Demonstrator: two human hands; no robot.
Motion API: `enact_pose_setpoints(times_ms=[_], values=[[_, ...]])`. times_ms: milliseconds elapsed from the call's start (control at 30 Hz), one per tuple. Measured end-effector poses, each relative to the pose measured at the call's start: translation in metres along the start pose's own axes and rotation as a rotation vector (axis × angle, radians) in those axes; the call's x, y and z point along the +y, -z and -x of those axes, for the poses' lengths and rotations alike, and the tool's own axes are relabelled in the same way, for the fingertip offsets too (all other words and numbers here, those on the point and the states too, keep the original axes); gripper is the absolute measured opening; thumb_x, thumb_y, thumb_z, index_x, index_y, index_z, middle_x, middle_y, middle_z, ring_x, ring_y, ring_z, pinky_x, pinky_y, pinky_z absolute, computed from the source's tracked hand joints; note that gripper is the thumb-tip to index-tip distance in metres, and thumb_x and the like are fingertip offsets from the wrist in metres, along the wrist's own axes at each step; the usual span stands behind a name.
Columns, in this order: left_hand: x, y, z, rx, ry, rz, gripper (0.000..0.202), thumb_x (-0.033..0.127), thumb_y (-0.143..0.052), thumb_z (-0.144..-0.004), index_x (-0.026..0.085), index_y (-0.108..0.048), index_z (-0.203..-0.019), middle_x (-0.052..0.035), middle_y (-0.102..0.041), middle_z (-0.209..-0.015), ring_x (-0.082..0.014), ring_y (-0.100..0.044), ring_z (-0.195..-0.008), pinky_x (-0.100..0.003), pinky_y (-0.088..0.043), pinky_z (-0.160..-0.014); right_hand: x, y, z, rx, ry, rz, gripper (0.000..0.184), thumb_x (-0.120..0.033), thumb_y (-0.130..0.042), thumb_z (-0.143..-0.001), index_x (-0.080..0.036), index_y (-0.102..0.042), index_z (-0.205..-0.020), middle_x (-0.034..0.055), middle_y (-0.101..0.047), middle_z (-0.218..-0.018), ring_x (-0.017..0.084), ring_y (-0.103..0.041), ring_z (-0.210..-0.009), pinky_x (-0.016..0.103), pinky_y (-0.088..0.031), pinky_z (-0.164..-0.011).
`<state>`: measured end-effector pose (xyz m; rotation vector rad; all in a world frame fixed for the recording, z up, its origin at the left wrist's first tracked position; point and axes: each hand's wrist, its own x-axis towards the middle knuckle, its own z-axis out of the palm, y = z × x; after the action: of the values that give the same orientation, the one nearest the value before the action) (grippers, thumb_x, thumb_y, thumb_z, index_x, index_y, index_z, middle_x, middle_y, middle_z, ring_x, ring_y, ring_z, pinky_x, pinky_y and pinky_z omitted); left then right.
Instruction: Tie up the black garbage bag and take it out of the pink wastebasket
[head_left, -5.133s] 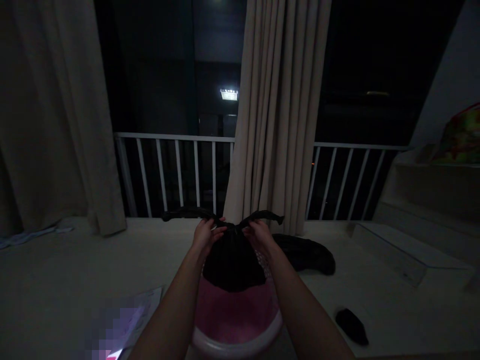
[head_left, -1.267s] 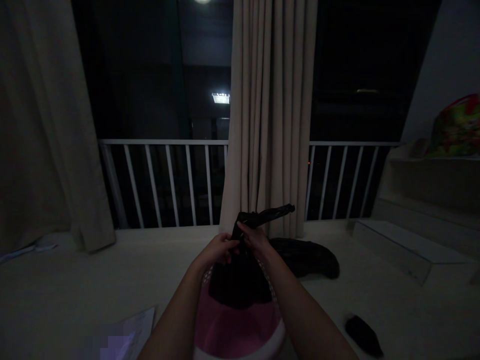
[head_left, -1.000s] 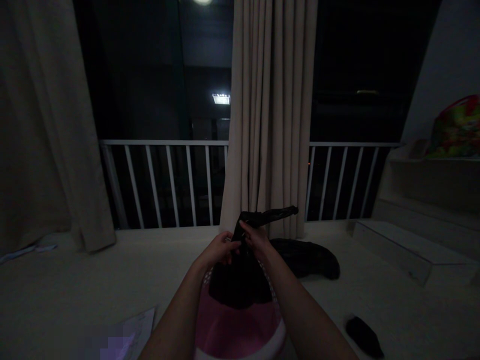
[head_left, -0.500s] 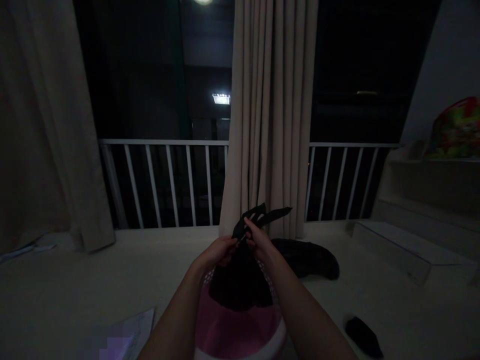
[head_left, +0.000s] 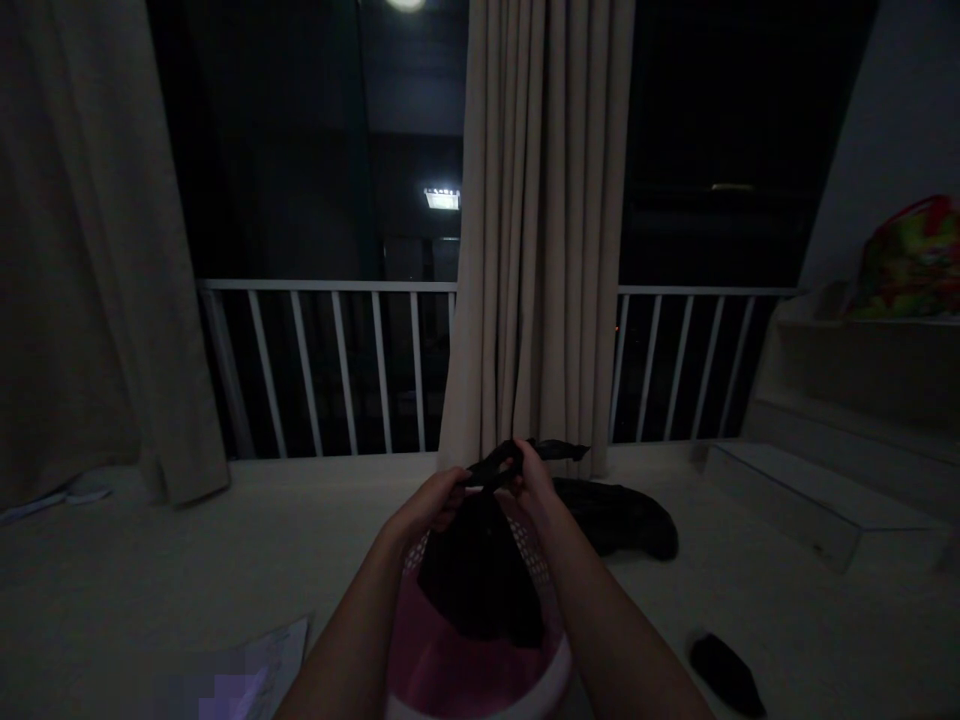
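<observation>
A black plastic bag [head_left: 484, 580] hangs from both hands over a pink basket [head_left: 450, 680] with a perforated rim. My left hand [head_left: 439, 500] is closed on one twisted end of the bag's top. Opposite it, my right hand [head_left: 531, 478] pinches the other strand, and a loose tail of the bag sticks out to the right past the fingers. Between the hands the strands cross in what looks like a loop or knot. The bag's lower part is inside the basket's opening; what it contains is hidden.
Behind the basket at right lies a dark bundle [head_left: 626, 515]. A small black item [head_left: 726, 672] is on the floor at lower right. White box [head_left: 832, 490] stands at right, below a shelf with a colourful bag [head_left: 911, 260]. Ahead hang a curtain [head_left: 544, 230] and a white railing [head_left: 337, 370].
My hands have moved slightly apart, drawing the bag's crossed strands out sideways. The right hand has dropped a little, and the loose tail is lower and flatter.
</observation>
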<state>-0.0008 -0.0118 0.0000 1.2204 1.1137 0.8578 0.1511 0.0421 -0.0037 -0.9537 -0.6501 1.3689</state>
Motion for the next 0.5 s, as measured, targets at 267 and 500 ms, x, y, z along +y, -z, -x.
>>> enact_pose_setpoints(times_ms=[267,500], values=[[-0.002,-0.001,-0.003,0.084,-0.077,-0.186,0.03,0.049,-0.051,-0.064,0.02,-0.043,-0.063,0.011,-0.025,-0.045,-0.0041,-0.018,-0.034,-0.022,-0.007,-0.037,-0.005,0.0,0.005,0.202,0.027,-0.056,0.014,-0.03,-0.06,-0.073,-0.016,-0.059,-0.07,-0.0044,-0.046,-0.041,0.006,-0.032,-0.03,0.02,-0.02,-0.03],[-0.006,-0.002,-0.003,0.039,-0.048,-0.333,0.028,0.045,-0.054,-0.063,0.018,-0.047,-0.06,0.0098,-0.03,-0.042,-0.0051,-0.024,-0.032,-0.022,-0.01,-0.036,0.0,0.005,-0.006,0.313,0.15,-0.039,0.029,-0.039,-0.054,-0.076,-0.012,-0.066,-0.074,0.0008,-0.056,-0.049,0.011,-0.047,-0.039,0.023,-0.032,-0.039]])
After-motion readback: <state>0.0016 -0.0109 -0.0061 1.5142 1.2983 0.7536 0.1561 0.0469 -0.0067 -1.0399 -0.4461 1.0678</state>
